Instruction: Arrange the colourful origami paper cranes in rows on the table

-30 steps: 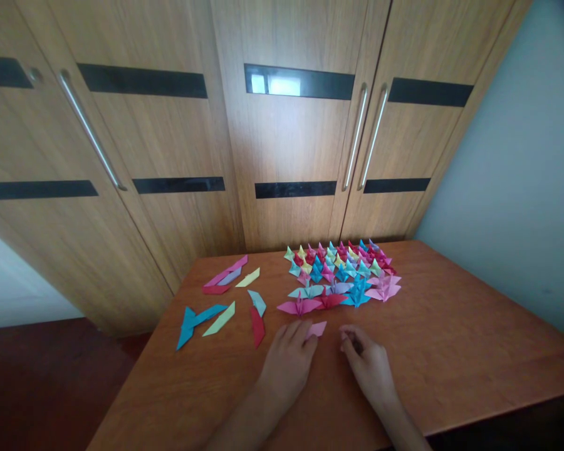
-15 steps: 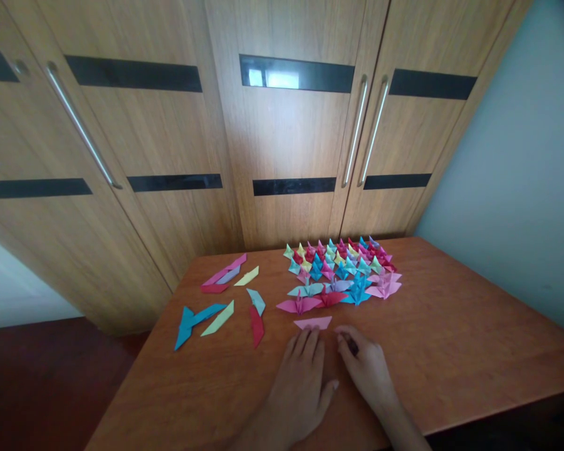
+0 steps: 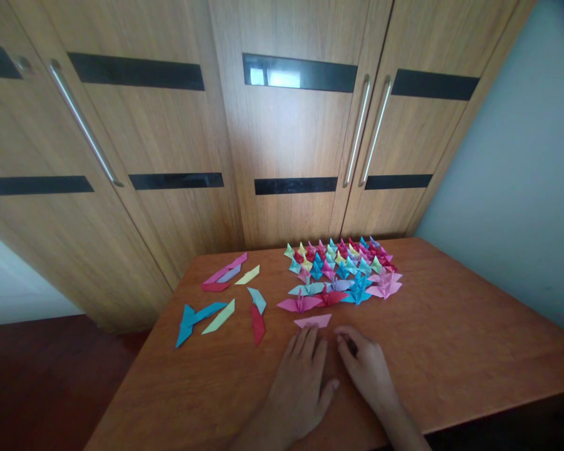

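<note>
My left hand (image 3: 301,382) lies flat on the table, its fingertips resting on the near edge of a folded pink paper strip (image 3: 313,321). My right hand (image 3: 364,363) is just right of that strip, apart from it. Its fingers are curled toward the thumb, and no object shows in them. Beyond the strip stand several origami cranes (image 3: 300,303) with spread wings, in pink, red, blue, pale green and lilac. Behind them are rows of smaller-looking folded cranes (image 3: 342,269) in many colours.
Left on the wooden table (image 3: 207,388) lie several flat folded papers: a red piece (image 3: 257,324), a yellow-green one (image 3: 219,316), blue ones (image 3: 185,326) and a pink one (image 3: 225,269). A wooden wardrobe (image 3: 291,138) rises behind, and a pale wall (image 3: 512,207) is at the right.
Both hands hold almost the same place and pose. The whole view has shifted very slightly.
</note>
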Action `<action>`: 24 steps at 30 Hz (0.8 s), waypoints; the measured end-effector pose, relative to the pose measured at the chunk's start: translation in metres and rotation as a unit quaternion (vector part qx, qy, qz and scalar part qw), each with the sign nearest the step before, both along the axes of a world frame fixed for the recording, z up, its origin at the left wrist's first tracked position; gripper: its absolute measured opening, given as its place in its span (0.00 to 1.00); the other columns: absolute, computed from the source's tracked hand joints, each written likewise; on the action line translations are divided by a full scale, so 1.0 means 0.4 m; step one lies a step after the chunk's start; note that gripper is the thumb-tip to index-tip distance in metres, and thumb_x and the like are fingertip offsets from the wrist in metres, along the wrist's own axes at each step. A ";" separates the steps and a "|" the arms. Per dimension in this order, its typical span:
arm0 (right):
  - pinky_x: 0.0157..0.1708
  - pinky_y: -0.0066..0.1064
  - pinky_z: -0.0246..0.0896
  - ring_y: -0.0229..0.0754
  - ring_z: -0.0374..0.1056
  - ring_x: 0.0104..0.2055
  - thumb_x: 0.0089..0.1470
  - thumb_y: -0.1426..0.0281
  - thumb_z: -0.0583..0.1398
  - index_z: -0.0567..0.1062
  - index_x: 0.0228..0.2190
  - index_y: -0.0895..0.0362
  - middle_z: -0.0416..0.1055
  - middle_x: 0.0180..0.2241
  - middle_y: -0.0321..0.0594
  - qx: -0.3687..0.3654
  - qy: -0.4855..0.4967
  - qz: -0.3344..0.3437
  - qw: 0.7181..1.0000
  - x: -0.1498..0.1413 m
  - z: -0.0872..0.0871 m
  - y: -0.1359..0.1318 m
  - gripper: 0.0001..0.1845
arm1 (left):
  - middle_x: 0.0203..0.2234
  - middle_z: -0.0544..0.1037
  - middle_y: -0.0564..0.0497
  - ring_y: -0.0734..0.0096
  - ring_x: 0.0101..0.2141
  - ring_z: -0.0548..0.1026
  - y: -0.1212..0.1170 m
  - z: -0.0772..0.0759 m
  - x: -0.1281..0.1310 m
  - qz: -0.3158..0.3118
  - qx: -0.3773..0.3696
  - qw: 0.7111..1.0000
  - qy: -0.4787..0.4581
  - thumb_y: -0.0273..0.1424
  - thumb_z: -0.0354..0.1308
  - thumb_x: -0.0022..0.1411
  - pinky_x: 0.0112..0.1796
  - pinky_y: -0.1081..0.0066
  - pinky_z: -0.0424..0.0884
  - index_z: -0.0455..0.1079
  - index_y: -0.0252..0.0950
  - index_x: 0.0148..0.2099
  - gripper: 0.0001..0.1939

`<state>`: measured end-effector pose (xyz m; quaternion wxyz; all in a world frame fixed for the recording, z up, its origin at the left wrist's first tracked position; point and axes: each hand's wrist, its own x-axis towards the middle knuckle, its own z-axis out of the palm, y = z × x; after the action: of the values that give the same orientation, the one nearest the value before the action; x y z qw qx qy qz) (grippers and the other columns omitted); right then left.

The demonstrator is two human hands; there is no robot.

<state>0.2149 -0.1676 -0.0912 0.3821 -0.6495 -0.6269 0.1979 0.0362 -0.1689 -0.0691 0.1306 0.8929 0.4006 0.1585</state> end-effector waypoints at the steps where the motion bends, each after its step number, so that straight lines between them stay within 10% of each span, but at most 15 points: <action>1: 0.35 0.31 0.64 0.43 0.71 0.34 0.55 0.65 0.50 0.75 0.36 0.52 0.75 0.34 0.39 0.000 0.000 0.000 1.000 0.000 0.001 0.000 0.15 | 0.63 0.51 0.43 0.54 0.62 0.48 0.000 0.000 0.000 -0.002 -0.002 1.000 -0.001 0.44 0.47 0.63 0.59 0.54 0.50 0.55 0.37 0.63 0.29; 15: 0.37 0.32 0.64 0.44 0.71 0.36 0.55 0.65 0.50 0.75 0.36 0.53 0.75 0.36 0.40 -0.006 -0.006 0.008 1.000 -0.001 0.005 -0.002 0.15 | 0.63 0.52 0.45 0.54 0.61 0.52 -0.003 0.001 -0.004 0.027 0.015 0.999 -0.029 0.37 0.52 0.61 0.57 0.55 0.56 0.57 0.40 0.60 0.25; 24: 0.34 0.32 0.65 0.45 0.72 0.34 0.54 0.61 0.51 0.75 0.35 0.52 0.76 0.34 0.40 -0.001 -0.011 -0.002 1.000 0.001 -0.012 -0.006 0.15 | 0.40 0.71 0.46 0.60 0.42 0.70 0.090 0.025 -0.172 0.213 0.096 0.969 -0.073 0.29 0.51 0.60 0.46 0.59 0.67 0.67 0.38 0.43 0.09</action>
<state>0.2155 -0.1700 -0.0959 0.3750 -0.6535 -0.6295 0.1899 -0.0328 -0.1327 -0.0591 0.0367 0.7811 0.5541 0.2855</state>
